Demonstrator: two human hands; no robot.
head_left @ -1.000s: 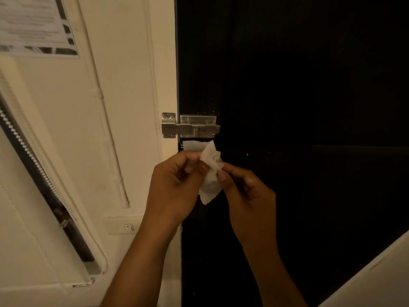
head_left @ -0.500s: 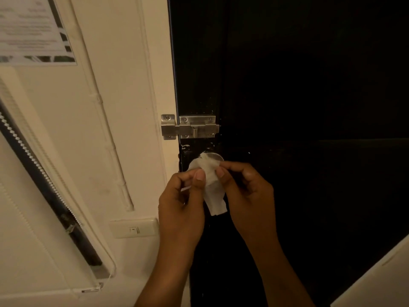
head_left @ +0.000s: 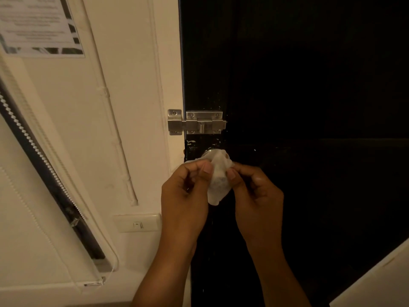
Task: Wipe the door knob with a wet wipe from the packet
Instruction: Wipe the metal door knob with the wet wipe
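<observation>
Your left hand point(head_left: 184, 191) and right hand point(head_left: 256, 191) each pinch the white wet wipe point(head_left: 218, 180) between thumb and fingers, the other fingers curled. The wipe is draped over the door knob point(head_left: 209, 152), near the left edge of the dark door point(head_left: 309, 85), below the metal latch point(head_left: 197, 122).

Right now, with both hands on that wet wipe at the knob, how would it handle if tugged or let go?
The wet wipe looks floppy: it hangs crumpled below the fingers. It is probably light, since fingertip pinches from the left hand and right hand carry it. It likely drapes over the door knob rather than sliding.
</observation>
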